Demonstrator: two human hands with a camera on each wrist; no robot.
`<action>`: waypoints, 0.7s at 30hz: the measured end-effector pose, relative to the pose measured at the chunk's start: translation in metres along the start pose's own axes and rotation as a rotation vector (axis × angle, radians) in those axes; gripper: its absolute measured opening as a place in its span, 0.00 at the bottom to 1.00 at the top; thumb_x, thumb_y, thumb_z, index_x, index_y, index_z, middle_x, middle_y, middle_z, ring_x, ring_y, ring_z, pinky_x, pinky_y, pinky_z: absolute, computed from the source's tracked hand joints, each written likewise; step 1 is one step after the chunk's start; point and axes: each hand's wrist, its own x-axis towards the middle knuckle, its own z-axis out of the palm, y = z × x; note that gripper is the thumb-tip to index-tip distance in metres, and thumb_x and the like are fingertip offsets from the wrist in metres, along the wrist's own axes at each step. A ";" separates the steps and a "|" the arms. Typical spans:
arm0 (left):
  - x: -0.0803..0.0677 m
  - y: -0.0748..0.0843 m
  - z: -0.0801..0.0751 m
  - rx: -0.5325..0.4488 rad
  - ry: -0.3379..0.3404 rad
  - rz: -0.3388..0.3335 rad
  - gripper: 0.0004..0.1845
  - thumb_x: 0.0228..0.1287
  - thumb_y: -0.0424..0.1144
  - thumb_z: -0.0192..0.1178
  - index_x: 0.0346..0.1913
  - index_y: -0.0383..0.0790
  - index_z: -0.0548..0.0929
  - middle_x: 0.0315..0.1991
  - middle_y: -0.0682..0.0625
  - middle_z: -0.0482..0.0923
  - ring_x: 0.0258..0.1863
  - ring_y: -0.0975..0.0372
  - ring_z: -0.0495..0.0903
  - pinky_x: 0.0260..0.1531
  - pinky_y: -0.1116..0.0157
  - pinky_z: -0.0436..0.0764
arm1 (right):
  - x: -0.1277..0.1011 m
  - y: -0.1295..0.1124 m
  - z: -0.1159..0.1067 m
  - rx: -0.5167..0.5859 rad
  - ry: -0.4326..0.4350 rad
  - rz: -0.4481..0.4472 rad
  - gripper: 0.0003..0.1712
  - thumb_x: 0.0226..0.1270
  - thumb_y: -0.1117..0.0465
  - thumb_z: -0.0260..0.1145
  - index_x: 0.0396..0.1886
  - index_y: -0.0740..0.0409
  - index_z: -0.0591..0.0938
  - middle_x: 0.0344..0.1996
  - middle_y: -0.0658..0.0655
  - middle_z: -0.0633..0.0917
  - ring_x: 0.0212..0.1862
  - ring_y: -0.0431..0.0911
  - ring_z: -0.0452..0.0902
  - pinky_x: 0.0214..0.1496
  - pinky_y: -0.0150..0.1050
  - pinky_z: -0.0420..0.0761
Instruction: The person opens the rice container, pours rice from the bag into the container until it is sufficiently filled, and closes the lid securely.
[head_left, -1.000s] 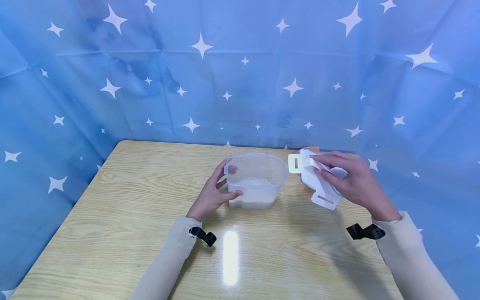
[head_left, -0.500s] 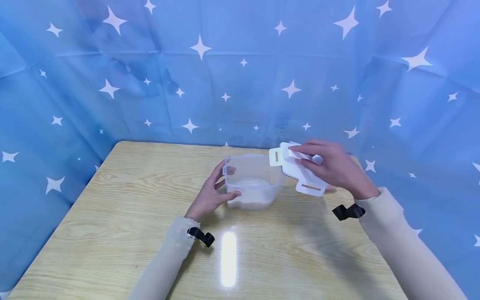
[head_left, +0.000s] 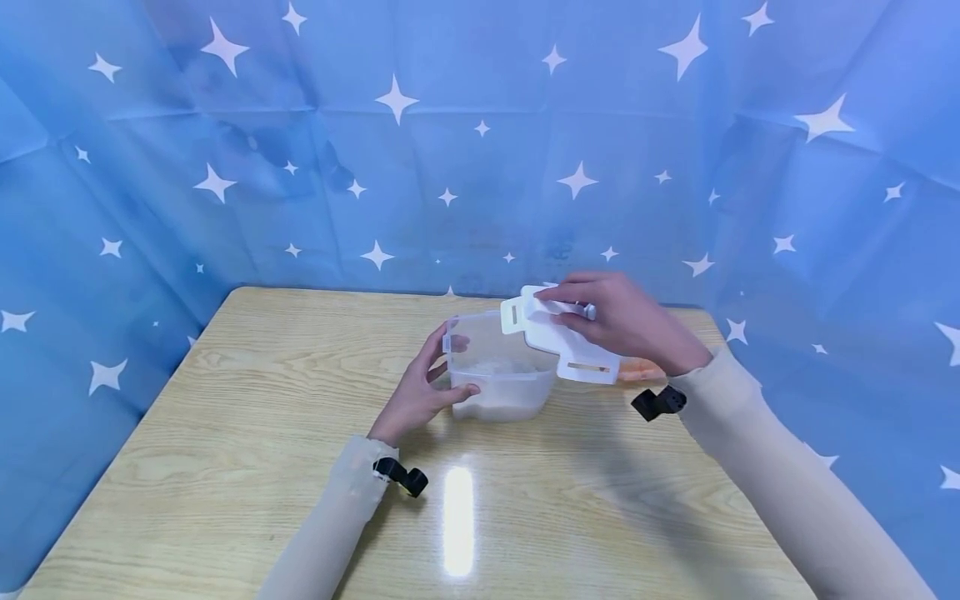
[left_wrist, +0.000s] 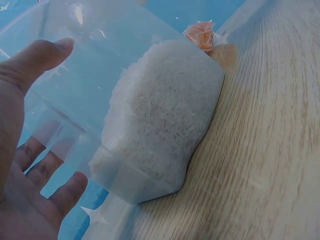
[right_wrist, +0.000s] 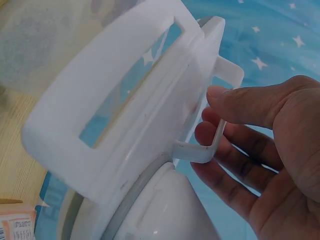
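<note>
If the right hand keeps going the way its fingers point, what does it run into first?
The right hand holds the lid and points left, toward the tub of rice. Going on, the lid's leading edge would probably meet the tub's open rim first, then the left hand on its far side. Depth is uncertain.

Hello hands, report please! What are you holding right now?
Left hand grips clear plastic container of white rice, on wooden table. Right hand holds white clip-on lid over container's rim. Nothing blocking the opening.
</note>
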 end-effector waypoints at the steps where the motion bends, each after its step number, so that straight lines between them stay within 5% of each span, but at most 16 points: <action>1: 0.000 0.000 0.000 -0.001 0.001 -0.001 0.54 0.56 0.47 0.78 0.77 0.77 0.54 0.69 0.59 0.71 0.76 0.59 0.66 0.77 0.48 0.67 | 0.002 -0.001 0.000 0.003 -0.010 0.003 0.20 0.64 0.69 0.73 0.56 0.54 0.88 0.40 0.51 0.89 0.30 0.38 0.76 0.30 0.34 0.78; 21: 0.002 -0.001 0.000 -0.027 0.002 -0.038 0.52 0.56 0.45 0.79 0.76 0.78 0.56 0.69 0.58 0.71 0.76 0.59 0.65 0.77 0.47 0.67 | 0.036 -0.017 0.013 0.030 -0.179 0.025 0.22 0.66 0.68 0.72 0.59 0.54 0.86 0.42 0.53 0.88 0.36 0.43 0.80 0.37 0.37 0.81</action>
